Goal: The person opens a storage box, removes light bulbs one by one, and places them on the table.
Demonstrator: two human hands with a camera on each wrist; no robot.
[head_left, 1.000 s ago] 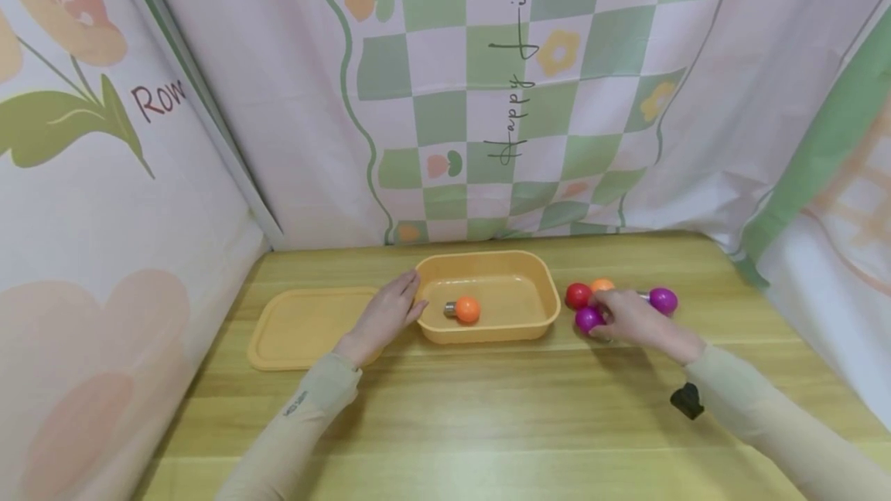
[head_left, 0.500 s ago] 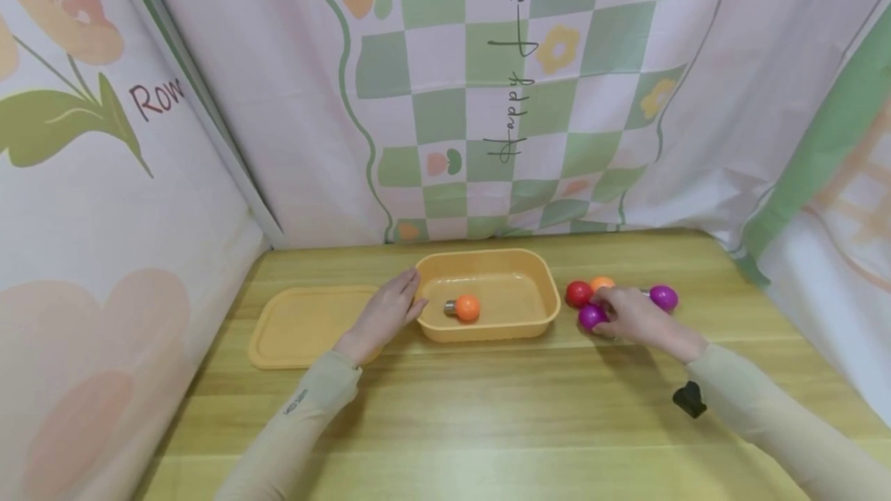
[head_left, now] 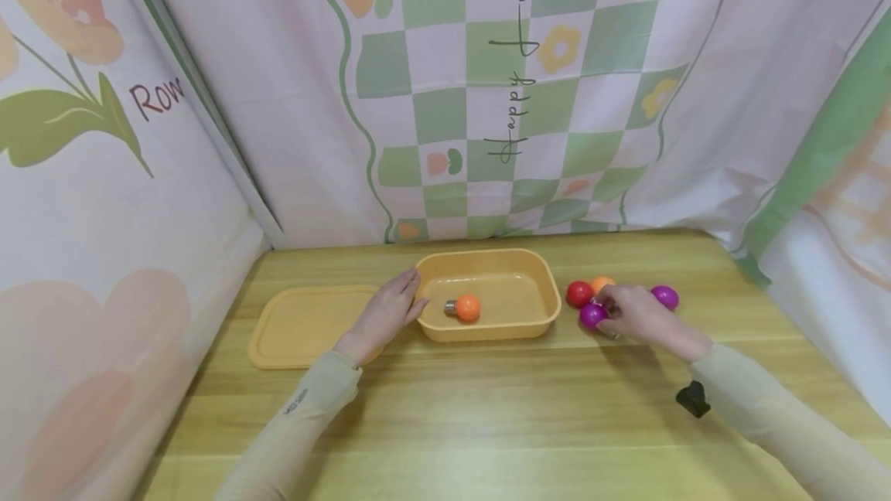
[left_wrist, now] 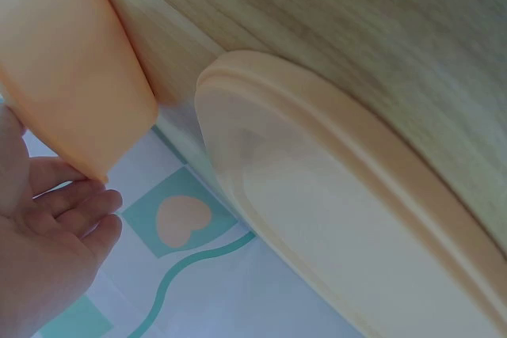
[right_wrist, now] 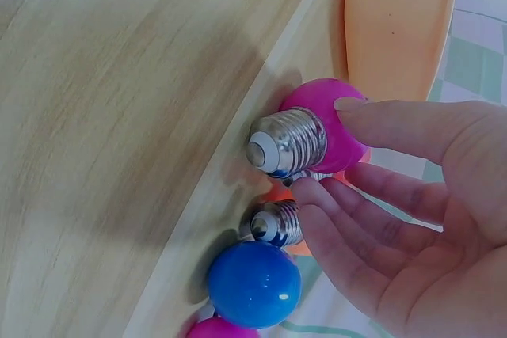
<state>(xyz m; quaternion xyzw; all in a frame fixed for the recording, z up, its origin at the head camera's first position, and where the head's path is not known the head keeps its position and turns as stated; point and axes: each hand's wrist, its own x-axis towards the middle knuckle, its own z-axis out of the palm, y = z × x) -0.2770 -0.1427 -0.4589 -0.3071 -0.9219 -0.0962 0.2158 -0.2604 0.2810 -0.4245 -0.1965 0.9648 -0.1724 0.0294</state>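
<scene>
My left hand [head_left: 390, 306] rests against the left end of a yellow plastic box [head_left: 550, 319], its fingers loosely extended along the rim. Inside the box lies an orange light bulb [head_left: 469, 308] with a metal screw base. Over to the right, my right hand [head_left: 636, 315] pinches a purple light bulb [right_wrist: 321, 120] between thumb and fingers, its screw base turned toward the wrist camera. Beside that bulb are a red bulb [head_left: 579, 294] and another orange bulb [head_left: 602, 284]. A blue bulb [right_wrist: 255, 284] shows in the right wrist view; the hand hides it from the head view.
A flat yellow lid [head_left: 306, 327] lies left of the box, partly under the left forearm. A second purple bulb [head_left: 665, 298] sits beyond the right hand. Printed curtains [head_left: 445, 99] hang behind the wooden table [head_left: 459, 416]. A small black piece [head_left: 693, 399] hangs by the right sleeve.
My right hand has shifted slightly rightward, and the purple bulb at its fingertips has moved a little the same way. The left hand and the box stay in place.
</scene>
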